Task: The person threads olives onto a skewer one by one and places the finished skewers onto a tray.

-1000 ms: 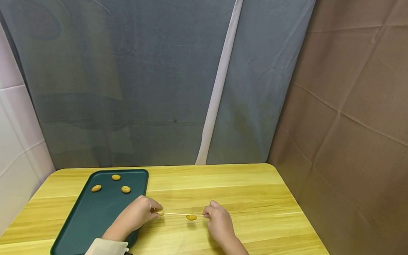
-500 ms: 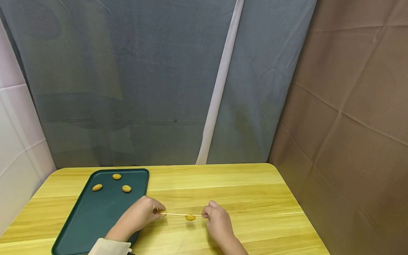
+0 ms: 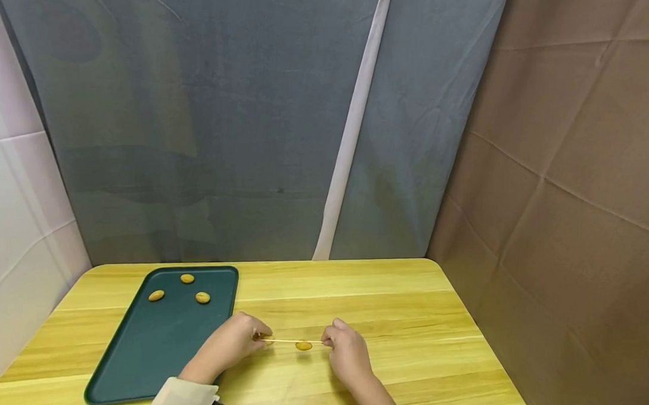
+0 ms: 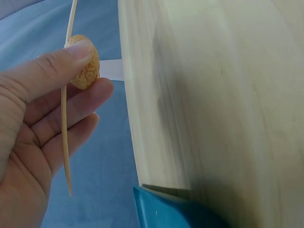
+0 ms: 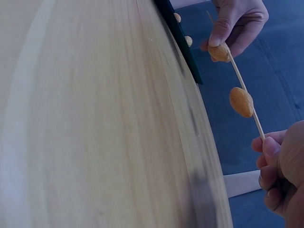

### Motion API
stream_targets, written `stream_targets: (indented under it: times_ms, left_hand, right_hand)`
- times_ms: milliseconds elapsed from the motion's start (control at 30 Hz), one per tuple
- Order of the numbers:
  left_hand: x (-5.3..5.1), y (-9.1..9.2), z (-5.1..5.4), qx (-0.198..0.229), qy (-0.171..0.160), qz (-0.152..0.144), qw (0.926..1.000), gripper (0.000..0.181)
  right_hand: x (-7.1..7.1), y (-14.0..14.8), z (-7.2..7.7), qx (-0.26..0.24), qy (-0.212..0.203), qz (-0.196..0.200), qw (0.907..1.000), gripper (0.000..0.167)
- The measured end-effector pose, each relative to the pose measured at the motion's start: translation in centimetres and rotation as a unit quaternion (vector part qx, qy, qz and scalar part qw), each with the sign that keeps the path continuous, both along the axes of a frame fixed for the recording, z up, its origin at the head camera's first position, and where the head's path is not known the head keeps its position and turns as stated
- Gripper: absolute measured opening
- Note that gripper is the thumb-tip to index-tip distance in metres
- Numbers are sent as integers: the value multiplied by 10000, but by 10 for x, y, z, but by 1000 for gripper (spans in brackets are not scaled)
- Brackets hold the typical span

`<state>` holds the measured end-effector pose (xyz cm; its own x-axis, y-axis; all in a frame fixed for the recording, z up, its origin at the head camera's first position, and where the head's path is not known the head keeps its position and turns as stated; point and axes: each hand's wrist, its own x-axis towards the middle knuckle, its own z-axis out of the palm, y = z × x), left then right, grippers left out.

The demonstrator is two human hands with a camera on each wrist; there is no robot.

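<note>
left hand [image 5: 241,23] pinches a tan piece [image 5: 220,52] at a stick [image 5: 239,75] the right hand [image 5: 286,167] holds, another piece [image 5: 241,101] between them.

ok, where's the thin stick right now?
In the head view, the thin stick spans from the left hand to the right hand, above the table, to the right of the green tray.

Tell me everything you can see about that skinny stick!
This pale, slender stick looks wooden, with a pointed tip. It's held nearly level above the yellow wooden table. The left hand pinches it and a wrinkled tan oval nut together; the right hand grips its other end. Another tan nut touches it between them.
</note>
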<state>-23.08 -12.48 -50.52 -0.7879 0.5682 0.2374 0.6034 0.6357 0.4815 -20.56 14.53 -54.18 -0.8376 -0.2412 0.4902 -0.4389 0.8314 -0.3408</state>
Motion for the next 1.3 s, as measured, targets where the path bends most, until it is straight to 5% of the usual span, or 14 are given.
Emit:
stream_targets:
  times_ms: [700,1067,1300]
  left_hand:
    - [0,18,-3,82,159,-322,9993,13]
    - [2,30,-3,79,-9,-387,9992,27]
    - [2,25,-5,78,-331,-235,9991,14]
  right_hand:
    - [1,-5,-2,-25,125,103,9999,20]
    - [2,-8,-2,-4,48,24,10000,19]
    - [1,-6,-5,-5,39,27,10000,14]
